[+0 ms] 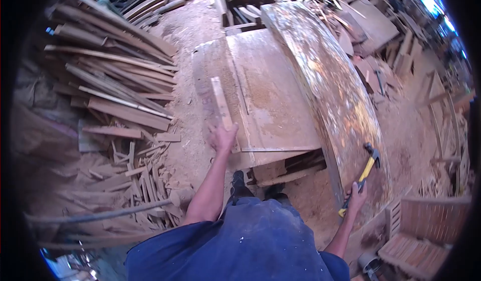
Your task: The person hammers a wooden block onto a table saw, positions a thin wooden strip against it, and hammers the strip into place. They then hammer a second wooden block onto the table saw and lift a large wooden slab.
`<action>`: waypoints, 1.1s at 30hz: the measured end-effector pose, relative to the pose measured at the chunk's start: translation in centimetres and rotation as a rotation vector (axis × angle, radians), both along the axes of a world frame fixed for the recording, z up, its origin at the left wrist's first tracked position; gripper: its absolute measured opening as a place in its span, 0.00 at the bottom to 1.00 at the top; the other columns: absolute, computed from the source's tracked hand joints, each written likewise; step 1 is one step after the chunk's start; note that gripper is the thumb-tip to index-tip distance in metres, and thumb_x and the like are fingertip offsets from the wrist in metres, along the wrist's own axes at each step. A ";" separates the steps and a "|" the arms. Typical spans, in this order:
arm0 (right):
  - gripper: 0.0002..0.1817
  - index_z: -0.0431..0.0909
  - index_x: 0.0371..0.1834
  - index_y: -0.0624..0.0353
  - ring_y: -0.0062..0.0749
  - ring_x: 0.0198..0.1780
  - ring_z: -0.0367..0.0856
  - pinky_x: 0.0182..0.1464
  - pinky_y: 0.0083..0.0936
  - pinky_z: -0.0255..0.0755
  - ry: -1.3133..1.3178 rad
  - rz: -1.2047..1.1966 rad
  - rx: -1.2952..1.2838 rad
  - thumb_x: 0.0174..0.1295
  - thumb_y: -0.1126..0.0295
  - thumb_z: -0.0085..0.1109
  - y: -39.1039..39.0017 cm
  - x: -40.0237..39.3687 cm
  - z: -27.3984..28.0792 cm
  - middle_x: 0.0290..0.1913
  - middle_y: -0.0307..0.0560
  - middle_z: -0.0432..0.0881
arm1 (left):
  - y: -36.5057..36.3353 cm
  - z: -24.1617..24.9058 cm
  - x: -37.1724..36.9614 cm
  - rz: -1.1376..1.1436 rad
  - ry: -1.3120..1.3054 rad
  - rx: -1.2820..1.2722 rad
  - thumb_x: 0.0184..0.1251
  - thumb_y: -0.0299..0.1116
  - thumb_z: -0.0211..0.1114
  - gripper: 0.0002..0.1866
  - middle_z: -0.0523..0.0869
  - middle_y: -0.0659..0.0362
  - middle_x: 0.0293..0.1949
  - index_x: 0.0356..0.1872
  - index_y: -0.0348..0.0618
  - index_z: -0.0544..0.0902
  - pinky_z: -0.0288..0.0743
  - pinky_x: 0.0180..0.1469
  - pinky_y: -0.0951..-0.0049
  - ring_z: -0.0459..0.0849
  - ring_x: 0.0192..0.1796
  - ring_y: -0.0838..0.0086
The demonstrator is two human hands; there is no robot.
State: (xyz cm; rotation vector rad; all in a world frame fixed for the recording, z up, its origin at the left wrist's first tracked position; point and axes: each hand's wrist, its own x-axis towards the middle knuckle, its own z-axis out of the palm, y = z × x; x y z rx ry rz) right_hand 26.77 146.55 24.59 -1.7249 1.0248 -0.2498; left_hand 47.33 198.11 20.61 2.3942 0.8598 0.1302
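While the L hand (223, 138) pinched the near end of a narrow wood strip (220, 100) btwn thumb & fingers, the R hand (355, 198) was wrapped around the handle of a claw hammer (369, 166), yellow w/ black parts. The strip ran fwd from the L hand, away from the body, over the L part of a low, dusty desk (270, 90); whether it lay on the top or was held just above couldn't be told. The hammer's dark head was fwd of the R hand, its yellow butt just behind the fingers, all over the near end of a thick slab (333, 85); contact btwn the two couldn't be made out. That slab stretched fwd & L of the R hand, along the desk's R edge, its top mottled brown & whitish. Well fwd & L of the L hand, long boards (115, 65) lay piled; behind & L of it sat a heap of wood scraps (150, 180). Behind & R of the R hand stood a slatted wooden seat (431, 221). Btwn the hands, nearer the body, showed a blue garment (270, 241) & dark footwear (238, 178).
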 end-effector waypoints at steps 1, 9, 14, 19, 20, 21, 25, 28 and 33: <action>0.30 0.71 0.82 0.50 0.20 0.18 0.74 0.18 0.22 0.69 0.024 0.009 -0.020 0.79 0.63 0.66 0.2 0.3 0.3 0.24 0.36 0.77 | -0.3 -3.4 0.2 0.030 0.063 0.058 0.67 0.65 0.73 0.44 0.73 0.33 0.75 0.78 0.49 0.78 0.77 0.71 0.47 0.83 0.69 0.40; 0.31 0.70 0.81 0.55 0.21 0.18 0.75 0.18 0.22 0.71 -0.029 0.065 -0.061 0.78 0.64 0.65 -0.4 0.1 -0.6 0.26 0.37 0.77 | -2.8 -3.1 0.4 0.110 0.105 -0.035 0.66 0.62 0.77 0.50 0.77 0.37 0.68 0.86 0.54 0.69 0.79 0.67 0.44 0.84 0.66 0.39; 0.31 0.67 0.81 0.58 0.20 0.21 0.76 0.19 0.22 0.73 -0.035 0.106 -0.043 0.78 0.66 0.65 -0.7 0.1 -0.2 0.31 0.39 0.78 | -4.0 -3.0 0.6 0.183 0.060 -0.066 0.64 0.58 0.80 0.50 0.77 0.39 0.66 0.85 0.57 0.70 0.79 0.66 0.44 0.85 0.64 0.40; 0.33 0.62 0.81 0.57 0.24 0.20 0.78 0.18 0.25 0.74 -0.010 0.167 -0.031 0.78 0.66 0.66 -0.6 0.4 0.9 0.28 0.41 0.78 | -4.7 -2.4 0.7 0.222 0.050 -0.021 0.64 0.55 0.81 0.47 0.77 0.40 0.66 0.83 0.57 0.73 0.80 0.64 0.43 0.85 0.62 0.39; 0.33 0.62 0.80 0.57 0.25 0.19 0.78 0.18 0.26 0.74 0.003 0.172 -0.040 0.77 0.66 0.66 -0.8 0.5 0.8 0.27 0.41 0.78 | -4.8 -2.5 0.7 0.241 0.045 -0.013 0.64 0.55 0.81 0.46 0.78 0.39 0.66 0.83 0.58 0.73 0.80 0.64 0.43 0.85 0.63 0.40; 0.33 0.62 0.80 0.57 0.25 0.19 0.78 0.18 0.26 0.74 0.017 0.174 -0.049 0.77 0.65 0.66 -1.0 0.5 0.7 0.27 0.42 0.78 | -4.8 -2.5 1.0 0.255 0.042 -0.004 0.64 0.54 0.81 0.45 0.79 0.38 0.67 0.82 0.58 0.74 0.80 0.64 0.42 0.85 0.63 0.40; 0.33 0.63 0.79 0.57 0.26 0.19 0.79 0.18 0.27 0.75 0.031 0.189 -0.071 0.76 0.65 0.66 -1.5 0.5 0.5 0.28 0.44 0.80 | -0.1 -7.0 1.9 0.185 -0.018 -0.409 0.62 0.56 0.83 0.39 0.88 0.40 0.57 0.69 0.46 0.82 0.82 0.61 0.51 0.90 0.57 0.51; 0.32 0.63 0.78 0.58 0.25 0.19 0.78 0.17 0.26 0.75 0.056 0.155 -0.098 0.77 0.65 0.67 -0.9 0.7 0.9 0.29 0.41 0.78 | 3.0 -10.7 2.2 0.103 -0.100 -0.637 0.57 0.61 0.85 0.38 0.93 0.44 0.46 0.55 0.37 0.86 0.84 0.53 0.58 0.92 0.48 0.58; 0.34 0.63 0.80 0.57 0.25 0.20 0.79 0.18 0.27 0.76 0.040 0.157 -0.099 0.77 0.64 0.68 -1.3 0.5 0.3 0.29 0.43 0.79 | 3.2 -5.1 1.9 0.012 0.146 -0.525 0.49 0.64 0.90 0.37 0.88 0.55 0.34 0.39 0.39 0.85 0.78 0.39 0.63 0.83 0.35 0.69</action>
